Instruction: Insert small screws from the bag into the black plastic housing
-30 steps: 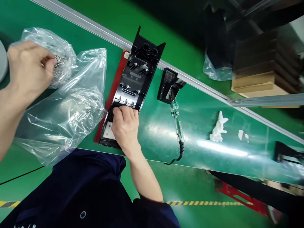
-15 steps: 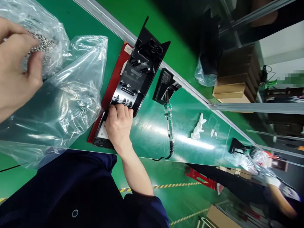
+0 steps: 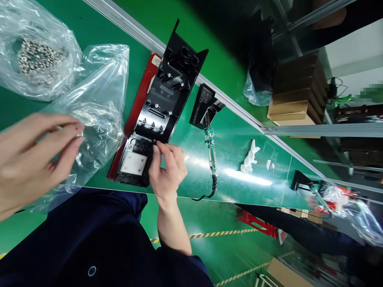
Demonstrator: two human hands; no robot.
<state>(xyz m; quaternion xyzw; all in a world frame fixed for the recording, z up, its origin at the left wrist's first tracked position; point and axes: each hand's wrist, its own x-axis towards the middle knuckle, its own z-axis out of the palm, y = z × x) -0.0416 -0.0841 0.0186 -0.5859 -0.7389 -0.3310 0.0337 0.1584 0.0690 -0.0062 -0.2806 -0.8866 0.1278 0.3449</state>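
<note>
A person leans over a glossy green belt [image 3: 239,167]; their right hand [image 3: 167,169] rests at the edge of a long black plastic panel [image 3: 163,107], fingertips pinched together against its rim just above a white square pad [image 3: 133,162]; whether they hold anything small I cannot tell. The panel lies flat on a red tray [image 3: 137,105], ribbed and dotted with small screw posts. The left hand [image 3: 32,159] hovers above a crinkled clear plastic bag [image 3: 95,103], thumb and fingers drawn close, perhaps on something tiny, though that is unclear. A second clear bag [image 3: 44,79] farther left holds a heap of small silver screws [image 3: 37,59]. A slim clear-handled electric screwdriver [image 3: 211,153] lies beside the panel, its cord trailing off the belt edge. A tiny part could slip from either pinch and vanish on the shiny belt or among the panel's ribs; the cord might snag a sleeve.
</note>
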